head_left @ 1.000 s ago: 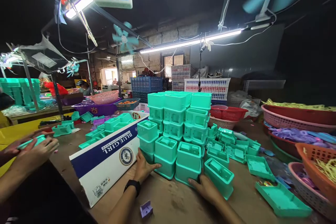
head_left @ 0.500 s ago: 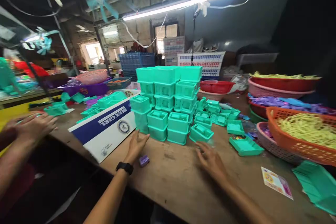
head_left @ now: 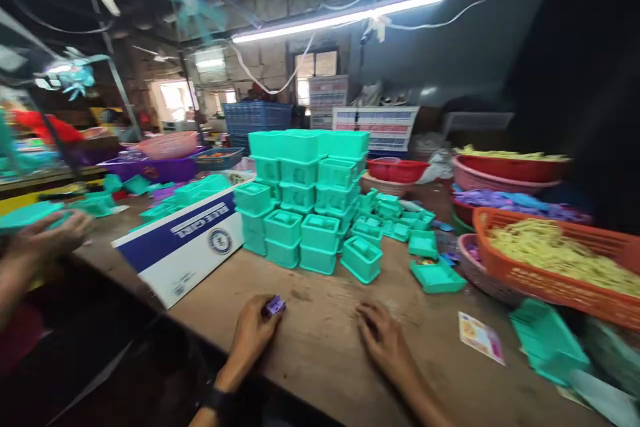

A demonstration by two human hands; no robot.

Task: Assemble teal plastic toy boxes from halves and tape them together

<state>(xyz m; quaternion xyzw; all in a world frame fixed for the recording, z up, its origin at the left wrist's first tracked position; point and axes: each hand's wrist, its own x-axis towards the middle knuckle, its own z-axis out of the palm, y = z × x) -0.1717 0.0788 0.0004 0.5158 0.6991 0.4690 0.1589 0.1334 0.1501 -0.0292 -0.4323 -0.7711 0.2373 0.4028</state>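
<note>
My left hand (head_left: 254,325), with a dark band on its wrist, closes on a small purple plastic piece (head_left: 275,305) near the table's front edge. To the right, my right hand (head_left: 384,337) rests on the table, its fingers loosely bent and apart, with nothing visible in them. Beyond both hands rise stacked green plastic boxes (head_left: 299,195). One tilted green box (head_left: 361,259) stands at the stack's front right corner, nearest to my right hand.
A white and blue cardboard panel (head_left: 187,240) leans left of the stack. Loose green trays (head_left: 437,275), a printed card (head_left: 481,337) and an orange basket of yellow pieces (head_left: 555,247) lie to the right. At far left, another person's hand (head_left: 43,240) holds a green part.
My left hand has come back from the stack and taken hold of the purple piece. My right hand has drawn back from the tilted box. The other person's hand now lifts a green part.
</note>
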